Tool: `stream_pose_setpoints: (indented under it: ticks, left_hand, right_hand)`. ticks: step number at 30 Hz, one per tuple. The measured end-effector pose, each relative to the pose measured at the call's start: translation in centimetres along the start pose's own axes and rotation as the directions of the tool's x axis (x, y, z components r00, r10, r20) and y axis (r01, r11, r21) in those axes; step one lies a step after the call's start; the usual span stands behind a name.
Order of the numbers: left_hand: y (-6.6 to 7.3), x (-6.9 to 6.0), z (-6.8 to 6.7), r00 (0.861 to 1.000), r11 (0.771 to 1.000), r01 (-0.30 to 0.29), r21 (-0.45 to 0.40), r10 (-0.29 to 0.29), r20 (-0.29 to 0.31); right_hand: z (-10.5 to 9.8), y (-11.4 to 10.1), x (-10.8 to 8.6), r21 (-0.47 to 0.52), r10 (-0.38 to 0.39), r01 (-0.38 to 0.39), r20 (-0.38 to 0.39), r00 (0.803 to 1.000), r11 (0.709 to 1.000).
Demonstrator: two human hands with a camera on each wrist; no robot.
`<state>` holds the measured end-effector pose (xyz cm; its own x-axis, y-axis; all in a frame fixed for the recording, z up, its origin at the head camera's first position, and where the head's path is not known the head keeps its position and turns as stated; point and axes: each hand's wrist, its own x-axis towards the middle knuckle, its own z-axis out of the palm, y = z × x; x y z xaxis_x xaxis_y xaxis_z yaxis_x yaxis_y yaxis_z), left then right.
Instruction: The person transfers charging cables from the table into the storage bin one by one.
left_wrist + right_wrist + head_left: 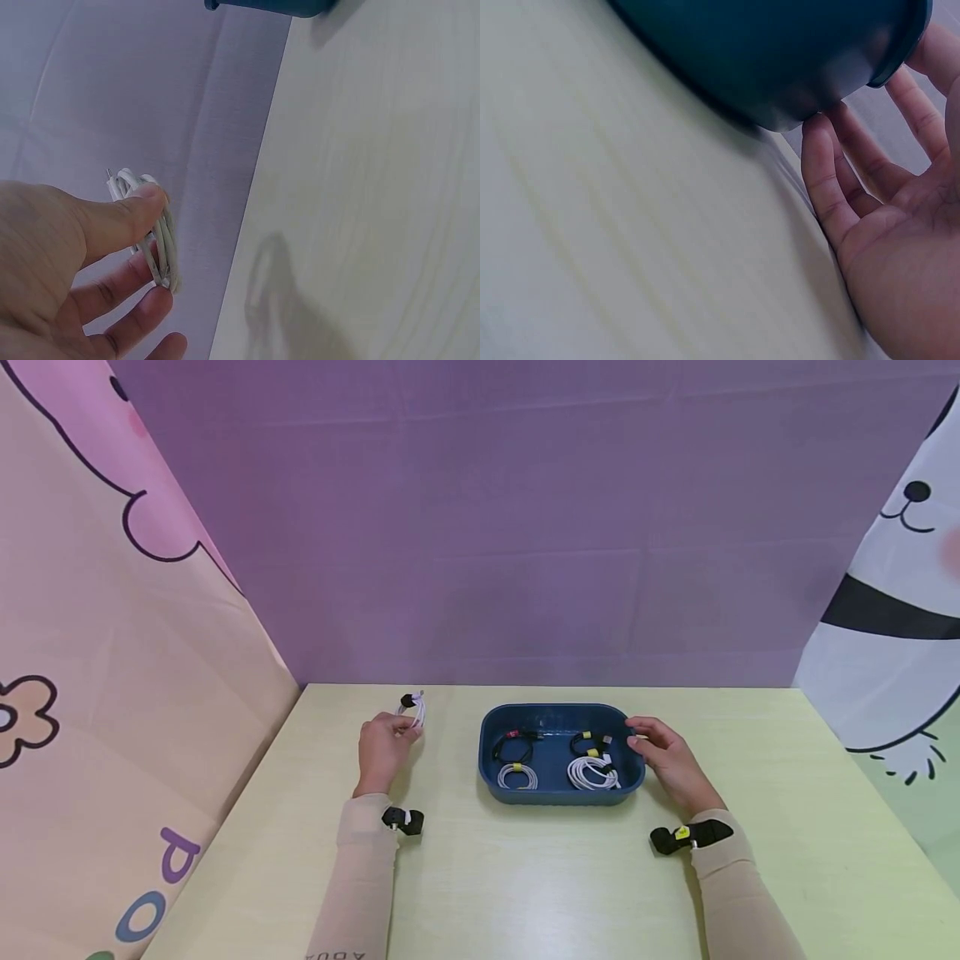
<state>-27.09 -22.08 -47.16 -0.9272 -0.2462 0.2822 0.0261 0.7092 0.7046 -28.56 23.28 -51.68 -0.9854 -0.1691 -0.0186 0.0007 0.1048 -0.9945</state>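
Observation:
Between thumb and fingers, my left hand (pixel 382 752) pinches a coiled white cable (pixel 418 708) above the far left of the table. The left wrist view shows the coil's loops (pixel 161 240) upright, its shadow on the tabletop. My right hand (pixel 671 764) holds the right end of a blue plastic bin (pixel 555 797). In the right wrist view the thumb (pixel 937 56) is at the rim and fingertips touch the outer wall (pixel 780 67). Inside the bin lie a black cable with a red tag (pixel 513 747), a black USB cable (pixel 591 745), a grey-white coil (pixel 517 777) and a thicker white coil (pixel 592 774).
The bin stands on a pale wooden table (pixel 480 877). A purple cloth (pixel 480 527) hangs along the table's back edge. Printed cartoon cloths stand at the left (pixel 150 652) and right (pixel 892 635). Each wrist wears a black camera strap.

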Motion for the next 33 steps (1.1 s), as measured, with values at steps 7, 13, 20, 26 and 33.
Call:
stream_pose_setpoints:
  ticks: [7,13,20,26,33]
  left_hand:
    - [0.4,0.0,-0.2,1.000,1.000,-0.016,0.009,0.016,-0.009]
    - [1.0,0.0,-0.6,0.999,0.999,-0.036,0.009,0.036,-0.016]
    - [1.7,-0.2,-0.9,0.999,0.999,-0.051,-0.001,0.051,-0.014]
    - [2.1,-0.2,-1.0,0.997,0.997,-0.074,0.005,0.075,-0.022]
    - [2.4,-0.3,-1.0,0.997,0.997,-0.080,0.005,0.080,-0.005]
  right_hand:
    - [0.0,0.0,-0.1,0.003,-0.003,0.003,0.001,1.000,1.000]
    - [-0.1,0.0,-0.1,0.015,-0.024,0.024,0.006,1.000,1.000]
    - [-0.1,-0.2,-0.2,0.010,-0.017,0.017,0.002,1.000,1.000]
    - [0.2,-0.5,-0.3,-0.004,-0.022,0.022,-0.004,1.000,1.000]
    - [0.1,-0.3,-0.2,-0.006,-0.019,0.019,0.000,1.000,1.000]
